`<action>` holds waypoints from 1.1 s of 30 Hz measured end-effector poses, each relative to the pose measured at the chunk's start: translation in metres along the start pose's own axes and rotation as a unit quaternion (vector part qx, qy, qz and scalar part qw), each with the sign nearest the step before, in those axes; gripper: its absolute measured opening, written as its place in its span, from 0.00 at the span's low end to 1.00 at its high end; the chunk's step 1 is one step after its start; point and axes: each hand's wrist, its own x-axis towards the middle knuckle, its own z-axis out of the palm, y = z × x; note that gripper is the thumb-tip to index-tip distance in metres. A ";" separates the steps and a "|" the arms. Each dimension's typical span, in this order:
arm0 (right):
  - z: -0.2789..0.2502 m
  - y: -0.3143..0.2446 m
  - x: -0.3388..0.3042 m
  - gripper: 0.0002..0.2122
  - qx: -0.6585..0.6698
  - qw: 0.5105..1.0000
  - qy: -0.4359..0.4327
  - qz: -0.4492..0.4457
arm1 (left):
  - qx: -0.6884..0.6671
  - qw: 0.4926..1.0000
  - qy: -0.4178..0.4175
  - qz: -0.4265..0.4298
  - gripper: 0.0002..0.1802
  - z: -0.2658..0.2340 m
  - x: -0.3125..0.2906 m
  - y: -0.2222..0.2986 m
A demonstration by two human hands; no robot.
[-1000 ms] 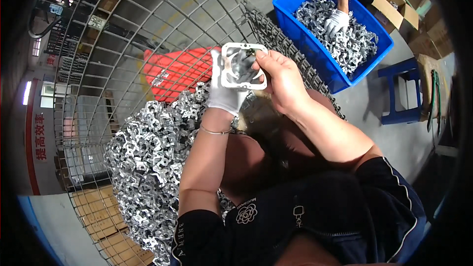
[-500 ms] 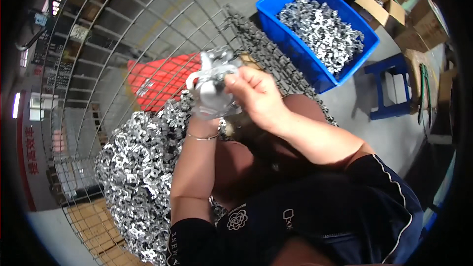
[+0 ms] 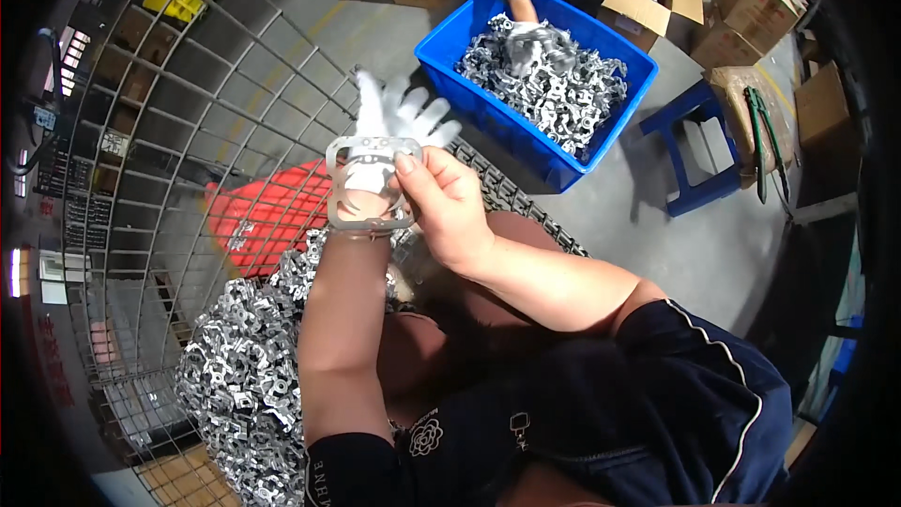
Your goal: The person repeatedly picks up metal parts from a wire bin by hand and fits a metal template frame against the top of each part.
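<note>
My right hand (image 3: 446,207), bare, pinches a flat silver metal bracket (image 3: 377,144) between thumb and fingers. The bracket is a thin frame with a large opening, held upright in front of my left wrist. My left hand (image 3: 399,117), in a white glove, is open behind it, with fingers spread and slightly blurred. Whether the glove touches the bracket I cannot tell. Below and to the left lies a big heap of small silver metal clips (image 3: 239,366), inside a wire mesh cage (image 3: 272,33).
A co-worker's gloved hand (image 3: 526,49) reaches into a blue tub (image 3: 497,108) of metal clips. A red sack (image 3: 272,211) lies beyond the mesh. To the right stand a blue stool (image 3: 699,183), green-handled cutters (image 3: 762,127) and cardboard boxes (image 3: 760,5).
My left hand has opened, its fingers now spread beyond the bracket. The bracket now shows clearly as a flat frame. The co-worker's hand has come into the tub. The whole view has shifted.
</note>
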 end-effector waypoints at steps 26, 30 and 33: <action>0.066 -0.069 -0.023 0.12 -0.379 0.826 -0.392 -0.145 | -0.033 0.970 -0.036 0.237 0.18 -0.090 -0.130 -0.013; 0.063 -0.067 -0.033 0.12 -0.344 0.818 -0.461 -0.028 | 0.044 0.997 0.024 0.062 0.21 -0.082 -0.108 -0.001; 0.072 -0.057 -0.037 0.13 -0.310 0.819 -0.483 -0.028 | -0.039 0.981 0.102 0.163 0.16 -0.094 -0.093 -0.009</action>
